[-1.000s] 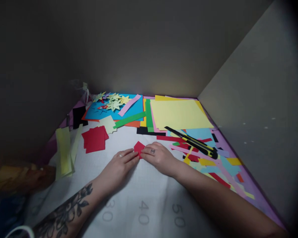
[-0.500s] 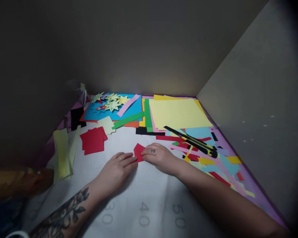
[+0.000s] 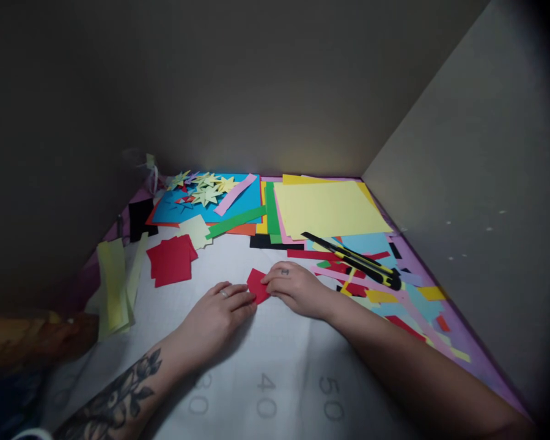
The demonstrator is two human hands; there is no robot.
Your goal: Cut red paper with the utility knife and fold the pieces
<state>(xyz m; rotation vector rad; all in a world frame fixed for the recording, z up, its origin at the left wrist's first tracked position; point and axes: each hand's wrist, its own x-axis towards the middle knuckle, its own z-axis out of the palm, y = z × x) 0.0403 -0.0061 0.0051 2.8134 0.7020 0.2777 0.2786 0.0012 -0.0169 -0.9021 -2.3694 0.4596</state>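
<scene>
A small folded piece of red paper [image 3: 257, 285] lies between my hands on the white mat [image 3: 238, 391]. My left hand [image 3: 224, 308] pinches its left edge, with the fingertips low on the sheet. At the right edge, the fingers of my right hand [image 3: 296, 288] are closed on the same paper. Its underside and the thumb tips are hidden. A stack of red paper squares [image 3: 170, 261] rests to the left, beyond my left hand. Behind that stack lie pale yellow squares [image 3: 198, 230].
Paper stars [image 3: 206, 195] sit on blue sheets [image 3: 245, 208] at the back left. Large yellow sheets [image 3: 330, 211] lie at the back right. A black and yellow utility knife [image 3: 362, 264] rests on coloured scraps [image 3: 428, 294]. Pale yellow strips [image 3: 114, 284] are at left.
The red paper has turned slightly and tilted between my fingers. My right hand has shifted a little with it; my left stays almost in place.
</scene>
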